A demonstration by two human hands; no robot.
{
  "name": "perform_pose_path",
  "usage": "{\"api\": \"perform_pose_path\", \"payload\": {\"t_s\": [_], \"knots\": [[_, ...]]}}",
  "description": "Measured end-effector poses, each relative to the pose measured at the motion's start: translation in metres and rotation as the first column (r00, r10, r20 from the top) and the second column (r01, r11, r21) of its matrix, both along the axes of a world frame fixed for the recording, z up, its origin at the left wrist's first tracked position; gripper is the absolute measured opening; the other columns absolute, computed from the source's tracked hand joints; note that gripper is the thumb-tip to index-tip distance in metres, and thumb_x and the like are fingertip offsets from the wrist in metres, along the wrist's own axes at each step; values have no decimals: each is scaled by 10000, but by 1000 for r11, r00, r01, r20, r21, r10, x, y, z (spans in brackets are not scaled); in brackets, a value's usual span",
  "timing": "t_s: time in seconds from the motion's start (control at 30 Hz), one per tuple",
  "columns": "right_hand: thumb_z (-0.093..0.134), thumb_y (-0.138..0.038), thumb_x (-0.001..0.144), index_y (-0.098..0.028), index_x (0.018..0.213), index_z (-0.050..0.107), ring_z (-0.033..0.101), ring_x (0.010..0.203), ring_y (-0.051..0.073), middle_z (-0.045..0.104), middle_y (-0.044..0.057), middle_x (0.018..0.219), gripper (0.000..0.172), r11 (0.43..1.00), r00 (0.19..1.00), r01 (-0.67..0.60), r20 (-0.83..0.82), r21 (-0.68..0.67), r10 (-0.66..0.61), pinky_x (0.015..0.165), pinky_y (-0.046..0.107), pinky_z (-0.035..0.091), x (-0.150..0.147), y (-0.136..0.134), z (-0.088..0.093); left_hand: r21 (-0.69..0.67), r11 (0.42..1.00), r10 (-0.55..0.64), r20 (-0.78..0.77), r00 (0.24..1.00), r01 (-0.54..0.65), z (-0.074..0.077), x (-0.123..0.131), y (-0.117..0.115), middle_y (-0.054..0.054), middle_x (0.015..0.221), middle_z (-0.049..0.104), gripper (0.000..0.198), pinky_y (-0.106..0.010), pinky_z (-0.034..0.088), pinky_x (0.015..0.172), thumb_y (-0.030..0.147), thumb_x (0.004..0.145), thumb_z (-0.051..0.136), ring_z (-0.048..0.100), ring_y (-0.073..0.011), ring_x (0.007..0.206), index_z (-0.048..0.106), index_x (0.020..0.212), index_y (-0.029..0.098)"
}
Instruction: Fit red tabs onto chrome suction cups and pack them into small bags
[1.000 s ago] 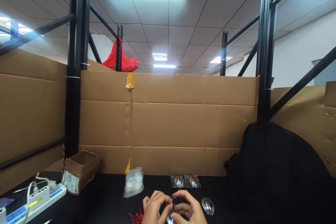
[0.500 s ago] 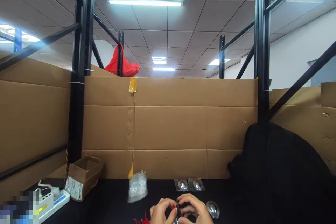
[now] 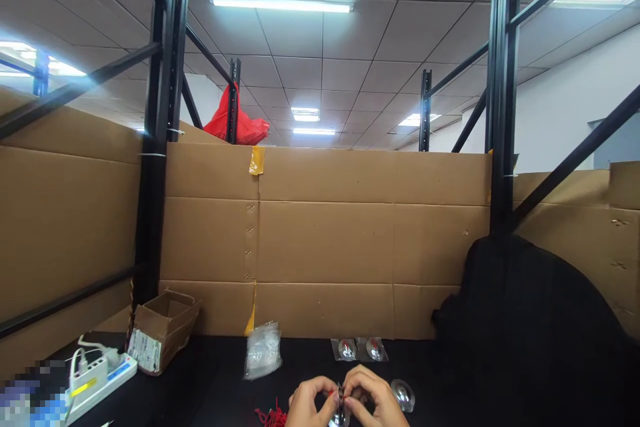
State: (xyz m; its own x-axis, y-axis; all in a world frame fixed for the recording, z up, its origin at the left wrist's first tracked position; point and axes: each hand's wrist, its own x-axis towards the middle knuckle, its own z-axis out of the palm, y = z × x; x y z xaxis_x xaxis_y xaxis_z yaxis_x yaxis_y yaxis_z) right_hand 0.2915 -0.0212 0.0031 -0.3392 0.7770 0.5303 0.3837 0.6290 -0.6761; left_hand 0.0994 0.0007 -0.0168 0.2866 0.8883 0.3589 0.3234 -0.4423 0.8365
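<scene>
Near the bottom edge, my left hand (image 3: 310, 404) grips a small clear, shiny rounded shell (image 3: 339, 416) between thumb and fingers. From the other side, my right hand (image 3: 374, 399) closes its thumb and fingertips at the shell's upper edge. A bit of red shows between the two hands, too small to make out. Just right of my right hand lies a clear plastic dome (image 3: 403, 395). A tangle of red string (image 3: 271, 416) sits to the left of my left hand, partly cut off by the frame.
Behind the hands lie two bagged clear round pieces (image 3: 360, 349) with red inside. Clear plastic bags (image 3: 263, 351) are stacked to their left. An opened cardboard box (image 3: 163, 330) and a white power strip (image 3: 103, 383) stand left. Black cloth (image 3: 530, 333) drapes the right side.
The view has shifted slightly. My right fingertips have come down and pinch closer at the shell's edge, and more of the shiny shell shows below the fingers.
</scene>
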Motion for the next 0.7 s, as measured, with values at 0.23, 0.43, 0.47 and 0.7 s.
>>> {"api": "perform_pose_path", "payload": {"t_s": [0.23,0.43,0.47,0.7], "knots": [[509,-536,933,-196,842,594,582,744,178,561,77,928,362,997,999,-25,23,68,23,619,258,459,-3,2,-2,126,989,-95,88,992,83,8,-3,0,-99,1042,715,437,-274,492,894,547,942,445,661,-214,962,660,1074,191],[447,-520,972,-206,869,578,566,798,187,519,70,936,356,992,999,23,29,125,-27,676,274,473,5,3,-4,113,980,-144,-154,977,162,13,-8,-4,-63,1179,701,481,-323,437,987,370,730,710,630,-251,1102,645,1190,245],[438,-532,973,-208,876,578,565,792,186,516,69,938,367,990,999,16,31,137,-21,675,276,476,6,5,-6,94,989,-90,-198,976,110,13,-8,-4,-46,1179,705,480,-334,429,988,352,706,728,627,-256,1116,657,1174,270],[387,-563,986,-224,884,555,568,805,194,528,54,887,392,972,998,-15,60,232,1,722,298,491,8,21,-18,148,987,112,-418,901,-54,16,1,-10,36,1020,746,253,-347,382,879,320,697,764,619,-259,1066,727,945,355]]}}
